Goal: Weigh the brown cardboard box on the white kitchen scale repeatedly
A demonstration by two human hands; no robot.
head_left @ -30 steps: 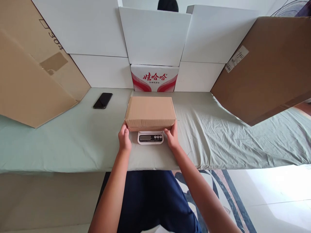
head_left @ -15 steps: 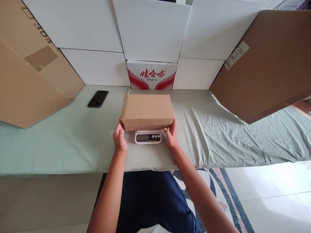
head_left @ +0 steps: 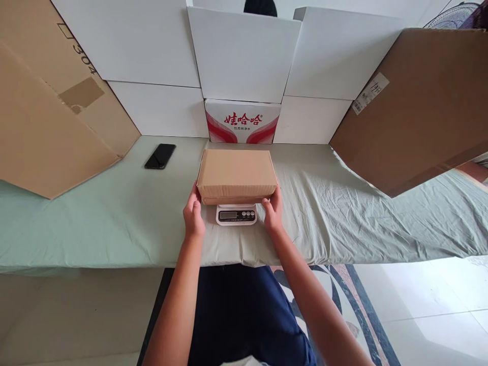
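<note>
A plain brown cardboard box (head_left: 237,174) rests on a small white digital scale (head_left: 236,214) on the green-covered table (head_left: 114,213). Only the scale's front panel with its display and buttons shows from under the box. My left hand (head_left: 193,216) holds the box's near left corner. My right hand (head_left: 273,212) holds the near right corner, fingers curled under the bottom edge.
A black phone (head_left: 160,155) lies at the back left. Large brown cartons lean at the left (head_left: 49,112) and right (head_left: 415,101). White boxes (head_left: 244,56) and a red-and-white printed carton (head_left: 242,122) form the back wall. Floor lies beyond the table's near edge.
Both hands have stayed at the box's near corners on the scale. My right fingers have shifted inward under the bottom edge. The view tipped up and back down.
</note>
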